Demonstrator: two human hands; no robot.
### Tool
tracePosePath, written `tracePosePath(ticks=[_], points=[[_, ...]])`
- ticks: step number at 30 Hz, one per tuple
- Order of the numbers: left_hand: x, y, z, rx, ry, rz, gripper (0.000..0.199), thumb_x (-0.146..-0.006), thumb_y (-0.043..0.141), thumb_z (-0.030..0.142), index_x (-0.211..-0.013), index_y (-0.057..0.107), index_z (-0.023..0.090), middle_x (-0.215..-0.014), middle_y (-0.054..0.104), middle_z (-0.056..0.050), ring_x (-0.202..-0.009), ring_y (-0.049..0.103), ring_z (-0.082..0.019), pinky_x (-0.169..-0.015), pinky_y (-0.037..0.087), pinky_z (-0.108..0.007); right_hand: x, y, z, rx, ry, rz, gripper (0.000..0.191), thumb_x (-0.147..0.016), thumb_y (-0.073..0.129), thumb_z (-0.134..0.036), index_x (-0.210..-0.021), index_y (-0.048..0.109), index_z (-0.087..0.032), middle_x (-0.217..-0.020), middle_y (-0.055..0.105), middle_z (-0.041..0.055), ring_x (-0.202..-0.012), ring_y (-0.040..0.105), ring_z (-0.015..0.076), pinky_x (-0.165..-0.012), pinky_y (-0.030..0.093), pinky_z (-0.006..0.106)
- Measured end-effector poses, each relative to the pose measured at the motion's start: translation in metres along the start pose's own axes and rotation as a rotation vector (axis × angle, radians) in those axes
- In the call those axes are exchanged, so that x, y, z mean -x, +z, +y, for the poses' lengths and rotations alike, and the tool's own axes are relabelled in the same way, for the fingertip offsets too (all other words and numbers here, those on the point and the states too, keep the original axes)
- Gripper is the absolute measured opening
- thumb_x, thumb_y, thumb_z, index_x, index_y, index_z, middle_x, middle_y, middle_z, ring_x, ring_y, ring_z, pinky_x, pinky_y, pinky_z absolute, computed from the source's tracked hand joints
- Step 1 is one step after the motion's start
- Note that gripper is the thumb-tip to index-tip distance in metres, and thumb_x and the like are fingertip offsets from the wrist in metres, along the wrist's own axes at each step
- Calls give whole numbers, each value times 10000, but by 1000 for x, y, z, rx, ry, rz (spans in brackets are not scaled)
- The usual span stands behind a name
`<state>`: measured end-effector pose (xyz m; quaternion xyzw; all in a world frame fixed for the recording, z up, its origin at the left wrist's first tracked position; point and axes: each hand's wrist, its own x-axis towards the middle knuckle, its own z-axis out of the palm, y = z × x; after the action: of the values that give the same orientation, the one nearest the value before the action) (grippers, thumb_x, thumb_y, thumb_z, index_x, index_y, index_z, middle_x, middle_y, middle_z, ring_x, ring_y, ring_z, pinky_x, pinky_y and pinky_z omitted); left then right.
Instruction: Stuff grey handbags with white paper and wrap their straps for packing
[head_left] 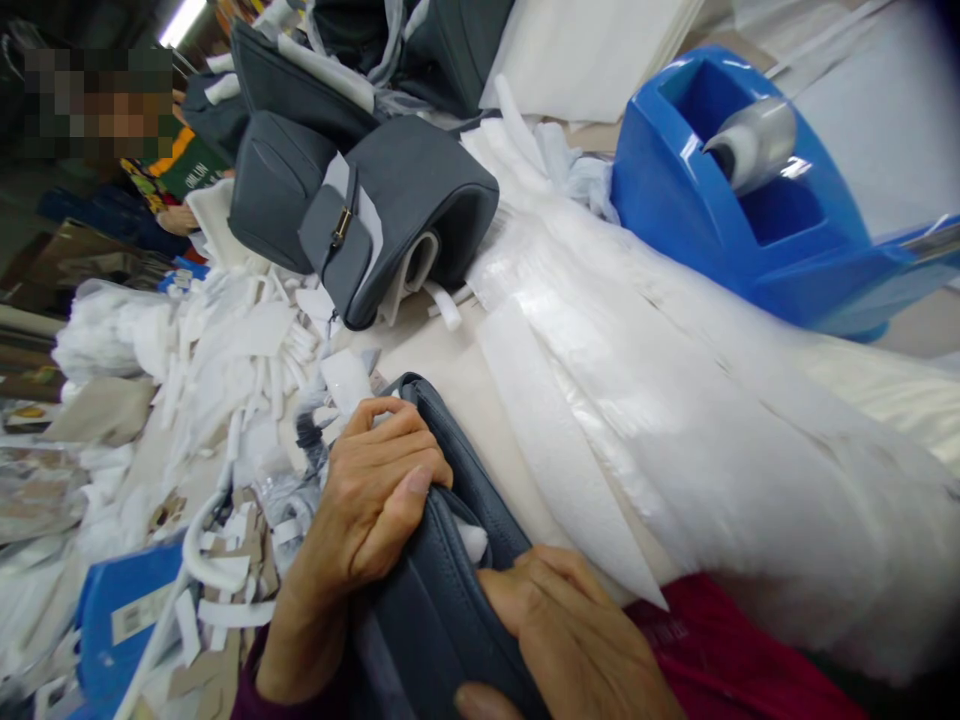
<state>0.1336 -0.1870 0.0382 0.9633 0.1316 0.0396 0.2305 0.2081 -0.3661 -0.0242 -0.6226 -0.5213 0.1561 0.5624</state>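
Note:
A dark blue-grey handbag [442,610] stands close in front of me with its top edge up. My left hand [390,490] is closed around the far end of the bag's rim, the thumb lying across the top. My right hand [570,630] grips the near part of the rim, its fingertips reaching into the opening and out of sight. Between the hands, a bit of white padding [472,541] shows inside the bag. Beyond my left hand lies another dark handbag [420,180] with a buckled strap and white stuffing in its opening.
A blue tape dispenser [675,190] stands at the back right beside a stack of clear plastic bags [675,370]. White foam strips [277,340] and scraps cover the table's left side, near a blue object with a label [127,620]. A person's hand [178,218] shows at the far left.

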Motion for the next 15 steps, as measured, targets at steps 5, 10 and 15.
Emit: tracePosePath(ticks=[5,10,15], points=[[0,-3,-2,76,103,-81,282,-926,365,286,-808,598,179,-741,628,-46,-734,555,-202,-913,344,-463,-5,-3,6,9,34,-4,296,-900,463,-198,-1180,536,-136,-840,711,59,-702,655,170,-687,548,284],[1,-6,0,199,135,-73,233,-918,444,365,-840,578,191,-848,678,-63,-775,587,-215,-921,356,-452,-7,-6,10,-83,31,-81,353,-859,506,-200,-1210,523,-170,-924,723,52,-791,671,167,-736,564,271],[2,-9,1,306,111,-60,289,-857,558,484,-802,550,200,-866,696,-62,-770,591,-218,-887,374,-439,-7,-12,11,-61,15,-99,368,-871,542,-305,-1228,544,-220,-944,717,34,-898,674,184,-859,546,285]])
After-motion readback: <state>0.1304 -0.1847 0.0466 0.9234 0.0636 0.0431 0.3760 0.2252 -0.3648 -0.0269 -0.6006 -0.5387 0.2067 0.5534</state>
